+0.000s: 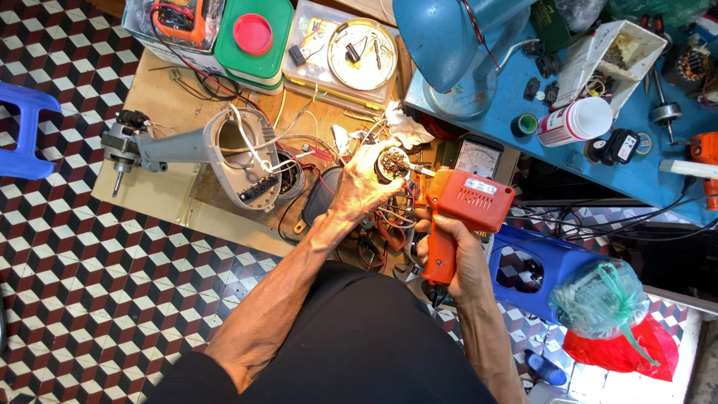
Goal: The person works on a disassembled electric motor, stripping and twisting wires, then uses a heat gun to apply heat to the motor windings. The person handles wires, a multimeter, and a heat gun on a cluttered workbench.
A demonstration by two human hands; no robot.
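Checkered floor tiles in red, white and black are filling the left and lower parts of the frame, and a low wooden table (161,97) is sitting on them at upper centre, crowded with wires and parts. At the upper right a blue table (636,176) is carrying more tools.

Near the middle of the frame the person's left hand (364,183) is closing around a small round tin (393,162), its open top turned up toward the camera and showing brownish, crusted matter inside. The right hand (449,254) is wrapping tightly around the grip of an orange soldering gun (467,206), just to the right of and slightly below the tin.

The gun's long body is running roughly level across the frame, its front end pointing left, straight at the tin. A thin metal tip is reaching across the short gap and seems to be meeting the tin's right rim, though the contact is too small to tell for sure. So the tin is lying directly left of the gun's nose, and the two hands are sitting near each other.

To the left on the wooden table, a grey fan housing (224,153) is lying open with loose wires spilling out.
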